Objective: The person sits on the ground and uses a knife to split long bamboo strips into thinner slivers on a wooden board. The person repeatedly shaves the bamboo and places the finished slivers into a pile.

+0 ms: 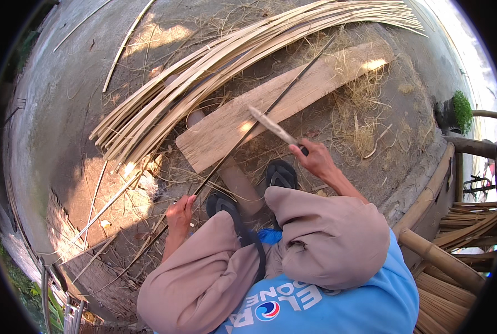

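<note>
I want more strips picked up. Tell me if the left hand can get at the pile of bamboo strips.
Probably yes: the left hand grips a dark strip, but the pile lies just ahead, unblocked.

Rough weathered wooden plank (271,111), dry matt bamboo strips (215,67), dull metal blade (271,125)

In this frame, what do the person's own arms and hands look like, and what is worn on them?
Both forearms are bare, with no sleeves reaching them. The left hand and right hand wear no gloves, and no rings, watch or bracelet show. The fingers are uncovered. A bright blue short-sleeved shirt with white lettering and a round emblem covers the upper body; brownish-pink trousers cover the knees.
</note>
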Tool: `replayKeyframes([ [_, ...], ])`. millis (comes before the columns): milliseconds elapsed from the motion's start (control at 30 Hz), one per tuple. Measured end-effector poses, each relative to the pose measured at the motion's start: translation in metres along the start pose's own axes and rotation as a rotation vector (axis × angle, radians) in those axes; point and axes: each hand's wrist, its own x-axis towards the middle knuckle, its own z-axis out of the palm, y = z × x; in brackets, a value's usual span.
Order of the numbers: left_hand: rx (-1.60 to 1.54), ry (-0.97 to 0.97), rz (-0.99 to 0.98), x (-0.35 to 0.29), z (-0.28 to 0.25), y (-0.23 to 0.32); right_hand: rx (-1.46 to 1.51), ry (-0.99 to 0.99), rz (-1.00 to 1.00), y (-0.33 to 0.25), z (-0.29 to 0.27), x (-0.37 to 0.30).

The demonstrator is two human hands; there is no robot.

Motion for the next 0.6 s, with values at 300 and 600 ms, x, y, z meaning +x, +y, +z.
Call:
replayKeyframes([
  [300, 0.088, -0.103, -0.130, -0.053, -0.036, -0.055, -0.085, 0.096, 0.116, 0.034, -0.028, 0.042],
  [600, 0.166, -0.186, -0.280, -0.082, -0.065, -0.079, -0.107, 0.212, 0.251, 0.087, -0.090, 0.118],
])
